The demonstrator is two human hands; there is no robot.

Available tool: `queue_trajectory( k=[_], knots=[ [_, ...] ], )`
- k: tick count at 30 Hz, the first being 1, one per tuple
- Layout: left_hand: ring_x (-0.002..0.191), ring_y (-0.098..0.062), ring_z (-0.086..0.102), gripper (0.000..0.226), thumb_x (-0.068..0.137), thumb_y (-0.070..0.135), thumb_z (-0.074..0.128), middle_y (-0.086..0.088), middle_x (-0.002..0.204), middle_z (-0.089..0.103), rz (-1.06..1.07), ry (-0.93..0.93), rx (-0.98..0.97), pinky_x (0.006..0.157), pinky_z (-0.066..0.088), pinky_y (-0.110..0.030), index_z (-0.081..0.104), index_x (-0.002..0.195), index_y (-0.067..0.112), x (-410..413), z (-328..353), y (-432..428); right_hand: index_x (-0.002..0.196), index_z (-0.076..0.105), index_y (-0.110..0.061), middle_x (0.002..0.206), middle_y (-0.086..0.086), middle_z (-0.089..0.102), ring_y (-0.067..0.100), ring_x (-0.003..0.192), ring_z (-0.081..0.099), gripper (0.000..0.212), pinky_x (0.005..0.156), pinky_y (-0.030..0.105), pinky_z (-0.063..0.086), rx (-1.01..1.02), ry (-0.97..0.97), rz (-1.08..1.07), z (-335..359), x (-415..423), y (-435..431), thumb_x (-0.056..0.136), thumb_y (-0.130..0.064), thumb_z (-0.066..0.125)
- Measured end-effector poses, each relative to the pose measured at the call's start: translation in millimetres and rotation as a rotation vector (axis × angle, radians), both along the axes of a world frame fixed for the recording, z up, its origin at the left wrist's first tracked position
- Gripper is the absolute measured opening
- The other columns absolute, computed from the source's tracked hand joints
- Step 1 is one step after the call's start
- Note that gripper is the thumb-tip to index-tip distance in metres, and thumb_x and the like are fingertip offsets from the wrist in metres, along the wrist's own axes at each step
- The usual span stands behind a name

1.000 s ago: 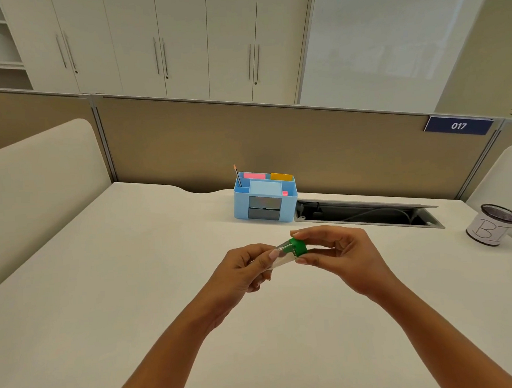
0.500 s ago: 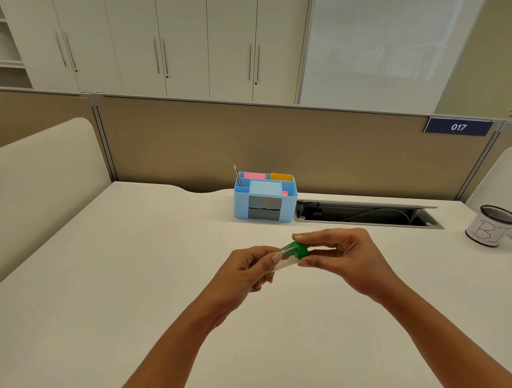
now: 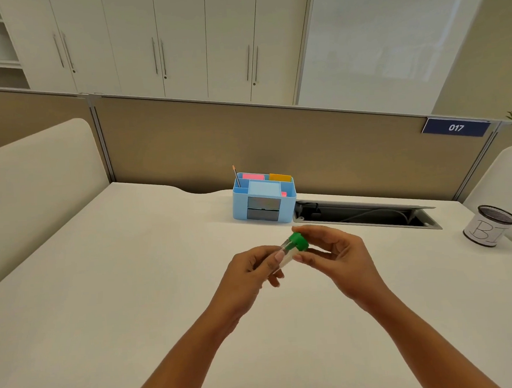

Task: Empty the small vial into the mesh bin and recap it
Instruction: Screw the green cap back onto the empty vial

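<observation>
Desk organizer: a blue organizer (image 3: 264,197) stands at the back of the desk (image 3: 104,278), well behind the hands; it holds a pencil (image 3: 236,176) upright in its left pocket, pink and orange paper pads, and two small drawers in front.
Left hand: the left hand (image 3: 247,269) wraps the body of the vial, thumb on top and fingers curled beneath, pressed against the clear wall.
Vial: the vial (image 3: 285,256) is in the air over the middle of the desk, between both hands, tilted with its cap end up and to the right.
Vial contents: too small and too covered by fingers to tell.
Handling: the vial looks light, stiff and smooth, likely slippery; the body suits a firm wrap, the ribbed cap a fingertip pinch.
Cap: the green cap (image 3: 298,241) sits on the vial's mouth; whether it is loosened cannot be told.
Right hand: the right hand (image 3: 339,257) pinches the cap between thumb and forefinger, the other fingers loosely curled.
Cable slot: an open cable slot (image 3: 367,215) in the desk shows cables inside.
Bin: the mesh bin (image 3: 489,224), wrapped in a paper label, stands far right, well apart from the vial; its inside is not visible.
Stage: judged as uncapping, nothing poured yet.
</observation>
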State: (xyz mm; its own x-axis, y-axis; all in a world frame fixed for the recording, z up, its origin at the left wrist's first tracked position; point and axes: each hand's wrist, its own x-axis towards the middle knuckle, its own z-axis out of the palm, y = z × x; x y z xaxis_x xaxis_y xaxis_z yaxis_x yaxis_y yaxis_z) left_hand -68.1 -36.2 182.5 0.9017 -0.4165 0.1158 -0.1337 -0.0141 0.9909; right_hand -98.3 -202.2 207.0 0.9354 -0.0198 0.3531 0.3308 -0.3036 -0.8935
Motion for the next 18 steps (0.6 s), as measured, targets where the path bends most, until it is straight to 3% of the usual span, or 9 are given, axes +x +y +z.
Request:
queue_trajectory(
  k=[3,7,10,14,18],
  knots=[
    [0.06,0.0,0.063,0.02,0.092,0.03,0.049,0.01,0.062,0.07,0.022,0.089,-0.094,0.06,0.042,-0.019,0.068,0.09,0.027,-5,-2,-5,0.108,0.053,-0.037,0.116,-0.009,0.059,0.007,0.108,0.059,0.048,0.089,0.013,0.049,-0.061,-0.01,-0.01,-3,0,8,0.065,-0.026,0.07],
    [0.063,-0.003,0.066,0.018,0.09,0.03,0.051,0.007,0.065,0.074,0.036,0.188,-0.192,0.065,0.046,-0.021,0.068,0.089,0.027,-7,-3,-9,0.112,0.033,-0.051,0.121,-0.023,0.041,-0.008,0.107,0.043,0.066,0.08,-0.009,0.033,-0.269,0.006,-0.015,-8,2,18,0.056,-0.045,0.068],
    [0.071,-0.008,0.071,0.017,0.089,0.031,0.051,0.003,0.072,0.077,0.023,0.222,-0.219,0.063,0.052,-0.017,0.068,0.091,0.025,-6,-4,-8,0.116,0.026,-0.051,0.124,-0.021,0.036,-0.005,0.112,0.039,0.074,0.081,-0.011,0.029,-0.364,-0.013,-0.024,-12,4,20,0.057,-0.045,0.072],
    [0.072,-0.017,0.073,0.017,0.09,0.03,0.051,0.0,0.074,0.078,0.02,0.254,-0.246,0.066,0.055,-0.024,0.067,0.092,0.023,-6,-5,-7,0.118,0.015,-0.056,0.125,-0.037,0.021,-0.02,0.111,0.029,0.092,0.083,-0.012,0.024,-0.467,-0.001,0.058,-16,7,20,0.055,-0.042,0.081],
    [0.066,-0.017,0.072,0.016,0.088,0.03,0.053,-0.002,0.072,0.077,0.014,0.257,-0.251,0.062,0.057,-0.025,0.067,0.091,0.021,-5,-6,-5,0.114,0.017,-0.056,0.133,-0.021,0.031,-0.004,0.115,0.034,0.087,0.084,-0.007,0.027,-0.494,-0.02,0.023,-20,9,20,0.061,-0.033,0.082]
  ],
)
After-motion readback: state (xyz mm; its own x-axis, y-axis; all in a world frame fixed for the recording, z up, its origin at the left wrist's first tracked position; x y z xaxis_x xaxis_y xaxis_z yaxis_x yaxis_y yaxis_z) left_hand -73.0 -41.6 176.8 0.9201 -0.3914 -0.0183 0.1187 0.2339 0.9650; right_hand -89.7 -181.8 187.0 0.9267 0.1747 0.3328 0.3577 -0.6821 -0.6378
